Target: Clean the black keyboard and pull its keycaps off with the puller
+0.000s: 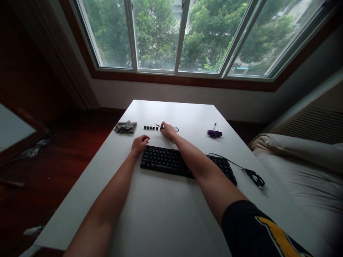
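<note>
A black keyboard lies on the white table, partly hidden under my right forearm. Beyond it, several small black keycaps stand in a row. My right hand reaches over the keyboard to the right end of this row, its fingers pinched on a small dark keycap. Thin wire shows beside that hand, though its full shape is hidden. At the keyboard's far left corner rests my left hand, its fingers curled in and no object visible in them.
A grey cloth lies at the table's left edge. To the right are a purple cloth or brush-like item and the keyboard's bundled cable. A pale sofa flanks the white table; a window is ahead.
</note>
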A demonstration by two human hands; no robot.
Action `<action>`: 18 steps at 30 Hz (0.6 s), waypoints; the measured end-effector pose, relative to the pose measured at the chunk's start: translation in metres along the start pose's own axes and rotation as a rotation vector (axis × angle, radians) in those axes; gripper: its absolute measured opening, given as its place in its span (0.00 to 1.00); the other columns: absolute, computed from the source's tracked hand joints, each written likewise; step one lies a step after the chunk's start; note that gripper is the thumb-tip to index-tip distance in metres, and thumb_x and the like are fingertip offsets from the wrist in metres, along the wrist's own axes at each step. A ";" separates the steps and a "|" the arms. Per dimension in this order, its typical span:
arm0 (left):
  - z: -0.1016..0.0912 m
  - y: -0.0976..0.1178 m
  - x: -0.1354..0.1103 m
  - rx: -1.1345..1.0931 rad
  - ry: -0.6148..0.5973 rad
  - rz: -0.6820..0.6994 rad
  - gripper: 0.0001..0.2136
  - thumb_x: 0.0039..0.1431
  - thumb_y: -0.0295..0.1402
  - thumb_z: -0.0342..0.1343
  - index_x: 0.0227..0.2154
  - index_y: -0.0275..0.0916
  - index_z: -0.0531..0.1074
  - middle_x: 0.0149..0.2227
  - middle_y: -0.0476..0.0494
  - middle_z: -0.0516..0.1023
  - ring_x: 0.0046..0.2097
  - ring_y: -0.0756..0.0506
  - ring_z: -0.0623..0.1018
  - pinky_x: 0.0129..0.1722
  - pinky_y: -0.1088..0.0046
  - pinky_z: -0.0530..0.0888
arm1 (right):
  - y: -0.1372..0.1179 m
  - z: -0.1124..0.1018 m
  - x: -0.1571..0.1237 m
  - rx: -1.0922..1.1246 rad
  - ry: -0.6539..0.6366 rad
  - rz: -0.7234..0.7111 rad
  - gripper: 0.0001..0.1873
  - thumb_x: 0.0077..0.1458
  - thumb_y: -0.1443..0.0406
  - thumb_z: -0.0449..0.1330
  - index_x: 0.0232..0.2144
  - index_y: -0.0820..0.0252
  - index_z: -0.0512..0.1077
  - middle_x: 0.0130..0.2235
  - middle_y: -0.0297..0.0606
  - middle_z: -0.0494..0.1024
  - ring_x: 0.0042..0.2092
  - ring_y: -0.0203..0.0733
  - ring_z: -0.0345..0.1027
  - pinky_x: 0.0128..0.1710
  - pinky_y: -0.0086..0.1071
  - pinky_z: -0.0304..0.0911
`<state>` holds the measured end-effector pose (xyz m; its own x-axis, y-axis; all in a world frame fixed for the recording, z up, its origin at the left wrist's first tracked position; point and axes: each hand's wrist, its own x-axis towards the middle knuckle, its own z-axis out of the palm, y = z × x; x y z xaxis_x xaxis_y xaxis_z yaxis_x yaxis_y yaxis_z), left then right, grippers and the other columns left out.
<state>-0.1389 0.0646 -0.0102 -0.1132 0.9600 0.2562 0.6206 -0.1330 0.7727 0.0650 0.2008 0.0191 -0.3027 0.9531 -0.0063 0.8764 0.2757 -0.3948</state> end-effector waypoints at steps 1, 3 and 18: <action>0.000 0.000 0.000 -0.004 -0.001 -0.001 0.11 0.59 0.37 0.53 0.37 0.43 0.80 0.31 0.47 0.81 0.33 0.45 0.77 0.35 0.70 0.70 | 0.000 0.000 0.000 0.004 0.002 0.000 0.16 0.64 0.60 0.59 0.53 0.53 0.67 0.49 0.45 0.78 0.49 0.50 0.72 0.43 0.36 0.63; 0.000 0.000 0.000 -0.012 -0.003 -0.003 0.11 0.59 0.37 0.53 0.37 0.43 0.80 0.31 0.47 0.81 0.33 0.45 0.77 0.35 0.70 0.70 | 0.000 0.001 -0.001 0.014 0.011 0.006 0.16 0.64 0.60 0.59 0.53 0.53 0.67 0.49 0.45 0.78 0.49 0.50 0.72 0.43 0.36 0.63; -0.001 0.002 0.000 -0.009 -0.011 -0.008 0.11 0.59 0.36 0.54 0.37 0.42 0.80 0.31 0.47 0.81 0.33 0.44 0.77 0.36 0.69 0.70 | -0.004 0.006 0.003 0.020 0.029 0.041 0.15 0.64 0.58 0.59 0.52 0.52 0.69 0.49 0.44 0.79 0.49 0.51 0.72 0.44 0.38 0.64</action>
<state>-0.1384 0.0641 -0.0077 -0.1091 0.9637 0.2438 0.6127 -0.1280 0.7799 0.0587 0.2019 0.0149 -0.2551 0.9669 0.0040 0.8802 0.2339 -0.4129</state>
